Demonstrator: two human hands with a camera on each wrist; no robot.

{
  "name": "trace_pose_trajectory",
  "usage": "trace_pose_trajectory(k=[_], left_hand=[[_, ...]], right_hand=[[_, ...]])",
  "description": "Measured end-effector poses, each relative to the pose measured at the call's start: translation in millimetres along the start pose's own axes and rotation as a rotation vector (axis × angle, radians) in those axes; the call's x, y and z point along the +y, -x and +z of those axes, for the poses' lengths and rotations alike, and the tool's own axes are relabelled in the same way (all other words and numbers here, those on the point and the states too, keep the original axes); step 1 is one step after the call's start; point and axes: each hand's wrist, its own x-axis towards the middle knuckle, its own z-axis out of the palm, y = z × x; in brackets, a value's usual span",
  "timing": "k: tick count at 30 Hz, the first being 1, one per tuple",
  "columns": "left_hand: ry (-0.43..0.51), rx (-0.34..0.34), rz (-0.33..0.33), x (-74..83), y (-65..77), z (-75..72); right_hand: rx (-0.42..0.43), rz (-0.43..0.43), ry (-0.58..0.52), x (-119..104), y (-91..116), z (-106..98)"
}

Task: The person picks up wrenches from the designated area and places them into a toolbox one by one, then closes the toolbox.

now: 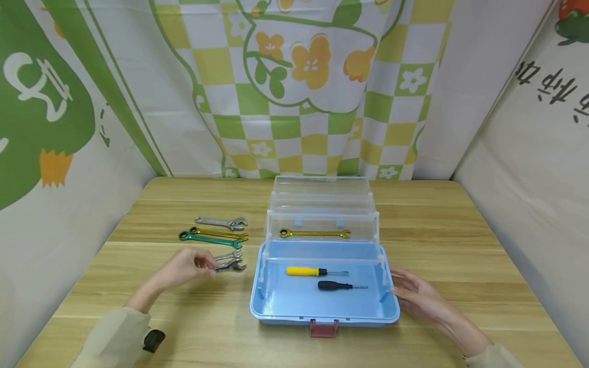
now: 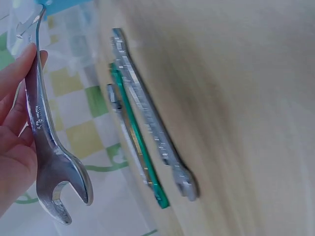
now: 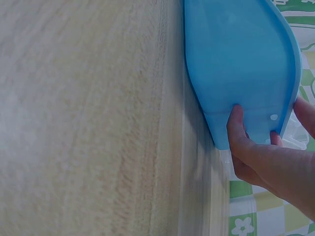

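My left hand (image 1: 190, 267) pinches a silver open-end wrench (image 2: 47, 132) by its shank, above the table's left part. Beyond this wrench a second silver wrench (image 1: 228, 254) shows, partly hidden by the hand. Farther back lie a green ratchet wrench (image 1: 211, 239), a gold ratchet wrench (image 1: 221, 234) and a silver adjustable wrench (image 1: 222, 223). My right hand (image 1: 421, 294) holds the right side of an open blue toolbox (image 3: 241, 59), thumb at the rim and fingers against the outer wall. A yellow screwdriver (image 1: 303, 271) and a black screwdriver (image 1: 335, 285) lie in its bottom.
Clear trays (image 1: 322, 204) fold up behind the toolbox, and another gold ratchet wrench (image 1: 315, 233) lies in one. A reddish latch (image 1: 324, 328) hangs at the box's front. Patterned curtains (image 1: 322, 133) enclose the wooden table (image 1: 437, 214) at the back and sides.
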Motion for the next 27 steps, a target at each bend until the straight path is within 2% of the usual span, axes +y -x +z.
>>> trace_pose_trajectory(k=[9,16,23,27], left_hand=[[-0.050,0.018,0.031,15.1,-5.1,-4.5],[-0.073,-0.002,0.034,35.1,-13.0,-4.7],[-0.101,-0.006,0.065,53.0,-26.3,-4.2],[-0.085,-0.026,0.074,61.3,-36.0,-3.4]], right_hand=[[0.006,0.006,0.003,0.5,-0.1,-0.1],[0.014,0.017,0.001,-0.4,0.1,0.2],[0.003,0.005,-0.006,-0.2,0.4,0.0],[0.001,0.002,-0.006,0.2,0.3,0.1]])
